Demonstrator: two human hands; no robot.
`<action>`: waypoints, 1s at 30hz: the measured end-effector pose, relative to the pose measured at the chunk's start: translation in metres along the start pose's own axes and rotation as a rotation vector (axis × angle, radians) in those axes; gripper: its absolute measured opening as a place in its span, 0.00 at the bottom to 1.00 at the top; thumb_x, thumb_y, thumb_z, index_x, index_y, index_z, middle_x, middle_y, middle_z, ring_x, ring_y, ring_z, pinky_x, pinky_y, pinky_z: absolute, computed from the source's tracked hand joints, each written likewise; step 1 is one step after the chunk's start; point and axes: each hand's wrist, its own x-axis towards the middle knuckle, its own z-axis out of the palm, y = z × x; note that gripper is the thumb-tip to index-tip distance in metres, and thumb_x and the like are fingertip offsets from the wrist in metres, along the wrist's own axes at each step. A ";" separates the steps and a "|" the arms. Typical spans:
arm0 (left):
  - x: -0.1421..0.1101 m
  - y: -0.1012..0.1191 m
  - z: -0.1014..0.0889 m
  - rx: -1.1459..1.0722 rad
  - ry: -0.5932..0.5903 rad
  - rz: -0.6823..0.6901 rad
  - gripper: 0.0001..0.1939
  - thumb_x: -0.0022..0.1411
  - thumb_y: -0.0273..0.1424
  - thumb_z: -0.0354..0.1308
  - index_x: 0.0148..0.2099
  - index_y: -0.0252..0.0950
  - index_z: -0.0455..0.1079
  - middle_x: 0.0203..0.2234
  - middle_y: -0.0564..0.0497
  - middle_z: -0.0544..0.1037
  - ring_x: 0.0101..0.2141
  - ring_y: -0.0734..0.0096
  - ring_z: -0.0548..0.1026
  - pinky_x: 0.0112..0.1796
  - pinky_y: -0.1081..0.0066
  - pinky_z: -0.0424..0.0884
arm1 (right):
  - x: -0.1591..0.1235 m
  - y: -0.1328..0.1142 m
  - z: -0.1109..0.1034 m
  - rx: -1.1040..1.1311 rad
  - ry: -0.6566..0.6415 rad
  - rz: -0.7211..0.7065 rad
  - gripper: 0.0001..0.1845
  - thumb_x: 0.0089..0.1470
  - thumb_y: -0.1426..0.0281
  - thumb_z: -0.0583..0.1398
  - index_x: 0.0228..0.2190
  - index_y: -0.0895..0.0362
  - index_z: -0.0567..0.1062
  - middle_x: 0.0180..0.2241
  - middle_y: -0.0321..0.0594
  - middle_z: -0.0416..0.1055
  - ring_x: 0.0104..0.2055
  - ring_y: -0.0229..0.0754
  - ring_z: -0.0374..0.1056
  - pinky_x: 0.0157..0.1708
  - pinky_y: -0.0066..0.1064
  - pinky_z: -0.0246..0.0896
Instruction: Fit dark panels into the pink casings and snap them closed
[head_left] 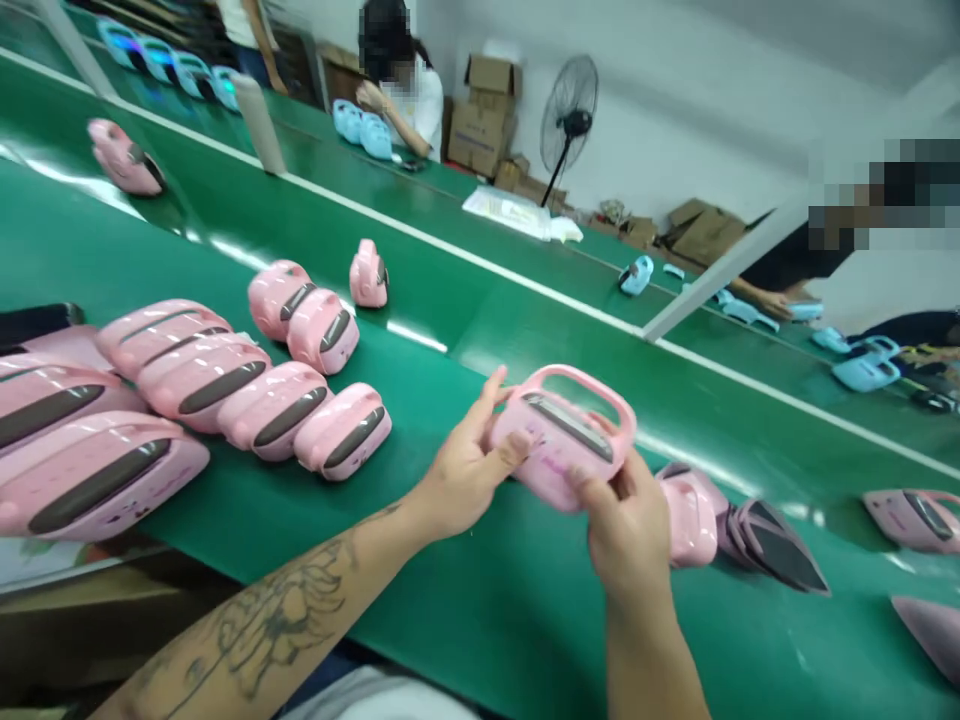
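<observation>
Both my hands hold one pink plastic case with a carry handle (564, 432) above the green conveyor belt (465, 620). My left hand (466, 466) grips its left end, thumb on the front face. My right hand (628, 520) closes on its lower right corner from below. The case's dark strip faces up. Just right of my right hand, another pink case (691, 512) lies on the belt beside several stacked dark-faced shells (772, 540).
A row of several pink cases (187, 390) lies at the left, with a pair (304, 312) and a single one (369, 274) behind. More pink parts (911, 518) lie at the right. Across the belt, other people handle blue cases (364, 128). A fan (568, 115) and cardboard boxes (480, 120) stand at the back.
</observation>
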 end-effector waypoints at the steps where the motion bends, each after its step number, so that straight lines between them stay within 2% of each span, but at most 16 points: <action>1: 0.011 0.004 0.002 0.103 0.012 0.019 0.49 0.73 0.54 0.62 0.84 0.39 0.49 0.79 0.37 0.59 0.76 0.40 0.61 0.73 0.46 0.62 | 0.024 0.002 0.002 -0.036 0.107 -0.024 0.41 0.57 0.45 0.69 0.63 0.58 0.75 0.56 0.52 0.81 0.56 0.60 0.79 0.54 0.49 0.76; 3: 0.024 0.013 0.004 0.321 0.003 0.016 0.42 0.76 0.51 0.57 0.81 0.35 0.56 0.79 0.35 0.59 0.77 0.42 0.60 0.74 0.43 0.58 | 0.077 0.010 0.009 -0.227 0.300 0.020 0.39 0.55 0.47 0.71 0.60 0.57 0.77 0.54 0.49 0.82 0.53 0.58 0.79 0.56 0.50 0.75; 6: 0.020 0.027 -0.002 0.589 -0.124 -0.030 0.30 0.75 0.45 0.56 0.71 0.35 0.71 0.76 0.36 0.66 0.76 0.44 0.63 0.75 0.45 0.60 | 0.143 0.032 0.023 -0.311 0.414 0.089 0.35 0.53 0.56 0.76 0.55 0.63 0.78 0.57 0.58 0.77 0.56 0.60 0.76 0.60 0.56 0.72; 8: 0.010 0.038 -0.015 0.742 -0.235 0.000 0.28 0.73 0.44 0.56 0.69 0.37 0.74 0.75 0.38 0.67 0.75 0.44 0.65 0.74 0.46 0.62 | 0.169 0.053 0.031 -0.355 0.458 0.111 0.29 0.61 0.59 0.73 0.57 0.60 0.77 0.61 0.55 0.74 0.59 0.57 0.75 0.62 0.55 0.73; 9: 0.007 0.043 -0.025 0.820 -0.279 0.031 0.28 0.73 0.44 0.56 0.69 0.38 0.74 0.75 0.39 0.68 0.74 0.44 0.66 0.74 0.46 0.62 | 0.176 0.064 0.033 -0.380 0.471 0.113 0.25 0.67 0.59 0.69 0.59 0.57 0.76 0.62 0.50 0.74 0.60 0.54 0.75 0.61 0.54 0.74; 10: 0.005 0.048 -0.038 0.892 -0.307 0.049 0.29 0.73 0.46 0.55 0.69 0.39 0.75 0.74 0.40 0.70 0.74 0.44 0.67 0.74 0.45 0.62 | 0.180 0.073 0.035 -0.406 0.485 0.111 0.24 0.69 0.59 0.68 0.60 0.56 0.76 0.63 0.48 0.74 0.60 0.54 0.75 0.60 0.54 0.75; 12: 0.013 0.058 -0.067 1.019 -0.293 0.033 0.32 0.72 0.52 0.55 0.68 0.40 0.76 0.72 0.41 0.73 0.72 0.40 0.69 0.73 0.43 0.63 | 0.182 0.090 0.037 -0.460 0.499 0.100 0.24 0.70 0.59 0.67 0.61 0.56 0.75 0.63 0.48 0.74 0.60 0.54 0.75 0.59 0.53 0.77; 15: 0.042 0.072 -0.105 1.181 -0.245 0.000 0.37 0.67 0.56 0.55 0.67 0.38 0.77 0.69 0.39 0.77 0.69 0.34 0.72 0.71 0.40 0.64 | 0.177 0.101 0.032 -0.541 0.481 0.090 0.24 0.70 0.59 0.67 0.62 0.56 0.75 0.63 0.49 0.74 0.60 0.54 0.76 0.58 0.54 0.77; 17: 0.063 0.080 -0.117 1.239 -0.229 -0.074 0.37 0.65 0.57 0.55 0.65 0.39 0.78 0.66 0.40 0.80 0.64 0.33 0.77 0.66 0.40 0.70 | 0.167 0.099 0.023 -0.586 0.441 0.095 0.25 0.70 0.59 0.67 0.62 0.56 0.75 0.64 0.49 0.73 0.61 0.54 0.75 0.60 0.54 0.76; 20: 0.078 0.085 -0.105 1.160 -0.273 -0.228 0.35 0.64 0.56 0.57 0.63 0.41 0.79 0.60 0.41 0.84 0.58 0.36 0.82 0.56 0.48 0.78 | 0.139 0.084 0.005 -0.623 0.309 0.106 0.20 0.70 0.58 0.66 0.56 0.56 0.78 0.59 0.47 0.77 0.57 0.51 0.76 0.58 0.50 0.76; 22: 0.077 0.079 -0.083 1.042 -0.313 -0.327 0.36 0.63 0.53 0.58 0.67 0.40 0.77 0.59 0.41 0.84 0.55 0.40 0.83 0.51 0.53 0.80 | 0.114 0.074 -0.005 -0.627 0.156 0.117 0.15 0.70 0.56 0.64 0.44 0.55 0.82 0.45 0.42 0.82 0.46 0.47 0.79 0.49 0.42 0.75; 25: 0.061 0.058 -0.051 0.950 -0.370 -0.450 0.43 0.62 0.49 0.58 0.75 0.35 0.69 0.62 0.37 0.81 0.52 0.44 0.85 0.49 0.58 0.81 | 0.081 0.066 -0.007 -0.629 -0.052 0.148 0.16 0.64 0.54 0.66 0.30 0.51 0.80 0.29 0.35 0.81 0.32 0.45 0.76 0.33 0.34 0.64; 27: 0.048 0.040 -0.037 0.911 -0.403 -0.483 0.42 0.63 0.48 0.58 0.75 0.36 0.69 0.61 0.37 0.81 0.50 0.45 0.86 0.47 0.58 0.81 | 0.067 0.065 -0.003 -0.627 -0.118 0.157 0.13 0.62 0.57 0.66 0.28 0.50 0.79 0.27 0.34 0.80 0.30 0.43 0.74 0.30 0.32 0.58; 30: 0.031 0.018 -0.029 0.819 -0.381 -0.492 0.38 0.65 0.48 0.58 0.72 0.38 0.72 0.62 0.38 0.80 0.48 0.47 0.86 0.46 0.58 0.82 | 0.058 0.063 0.007 -0.613 -0.123 0.142 0.11 0.63 0.63 0.63 0.28 0.50 0.76 0.27 0.33 0.78 0.31 0.43 0.72 0.31 0.32 0.54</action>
